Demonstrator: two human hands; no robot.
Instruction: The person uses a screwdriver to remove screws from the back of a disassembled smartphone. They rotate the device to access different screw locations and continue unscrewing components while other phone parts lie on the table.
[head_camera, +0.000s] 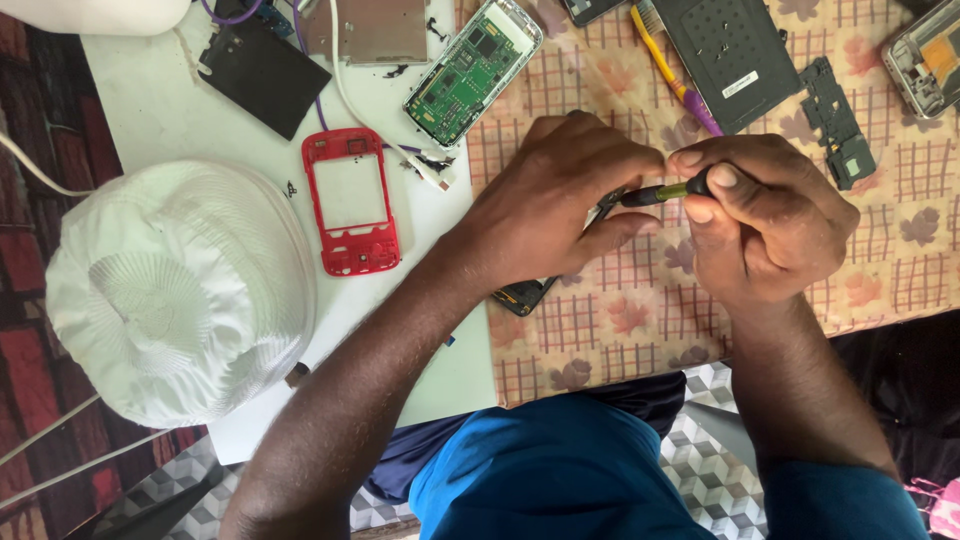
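Checked cloth in pink and beige, printed with small flowers, covers the right part of the table; the left part is bare white. Beyond the table's left edge lies a dark red patterned rug, and at six o'clock a grey geometric floor shows beside the person's blue garment.

Near the centre, the left hand is closed over a dark phone, pressing it down on the cloth; only the phone's lower corner, at seven o'clock from the hand, and a sliver near the fingertips show. The phone's long axis runs from seven o'clock to one o'clock.

The right hand is closed around a small screwdriver with a yellow-green shaft, pinched between thumb and fingers. Its long axis lies almost level, the tip pointing to nine o'clock and meeting the phone just under the left fingertips.

At nine o'clock from the hands sits a red phone frame, and further out a white ribbed cap. At eleven o'clock lies a green circuit board in a white housing. At twelve to one o'clock are a yellow and purple toothbrush and a black back cover.
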